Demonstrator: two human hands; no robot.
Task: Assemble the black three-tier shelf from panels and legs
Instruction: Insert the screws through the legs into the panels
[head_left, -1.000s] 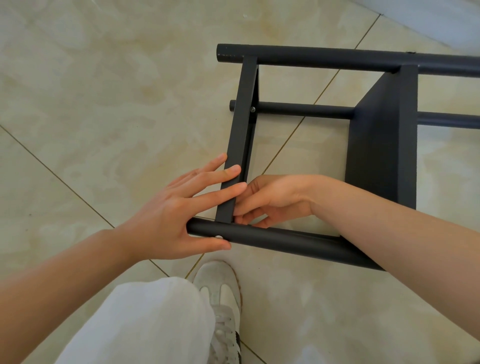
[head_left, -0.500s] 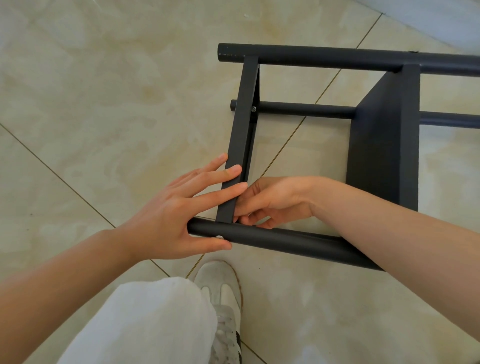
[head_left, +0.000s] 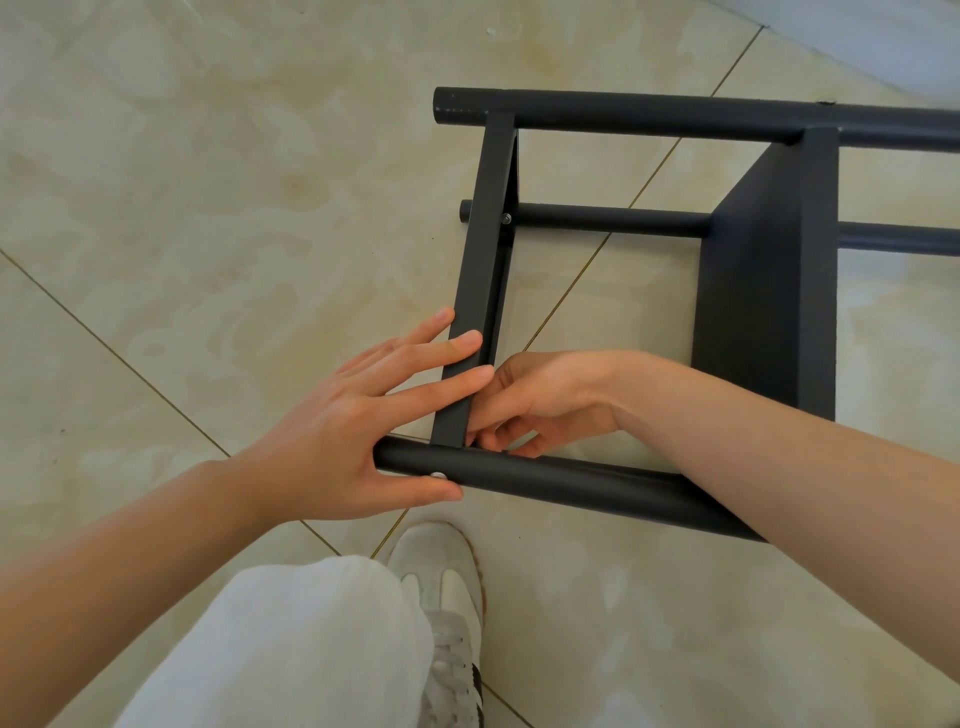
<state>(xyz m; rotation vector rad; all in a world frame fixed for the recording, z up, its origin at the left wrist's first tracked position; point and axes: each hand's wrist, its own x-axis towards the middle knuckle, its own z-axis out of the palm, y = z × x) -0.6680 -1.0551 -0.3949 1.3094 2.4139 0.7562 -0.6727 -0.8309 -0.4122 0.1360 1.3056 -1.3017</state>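
The black shelf lies on its side on the tiled floor. Its end panel (head_left: 485, 234) spans from the far leg tube (head_left: 649, 111) to the near leg tube (head_left: 571, 480), and a second panel (head_left: 763, 291) stands further right. My left hand (head_left: 343, 431) presses straight fingers on the end panel's edge, thumb along the near tube beside a screw head (head_left: 438, 475). My right hand (head_left: 540, 400) reaches inside the frame, fingers curled at the inner corner where panel meets tube. What those fingertips touch or pinch is hidden.
A third leg tube (head_left: 613, 221) runs lower down, fixed to the end panel by a bolt (head_left: 505, 219). My white trouser leg (head_left: 291, 649) and pale shoe (head_left: 441, 577) stand just in front of the near tube. A light wall base (head_left: 883, 36) crosses the top right.
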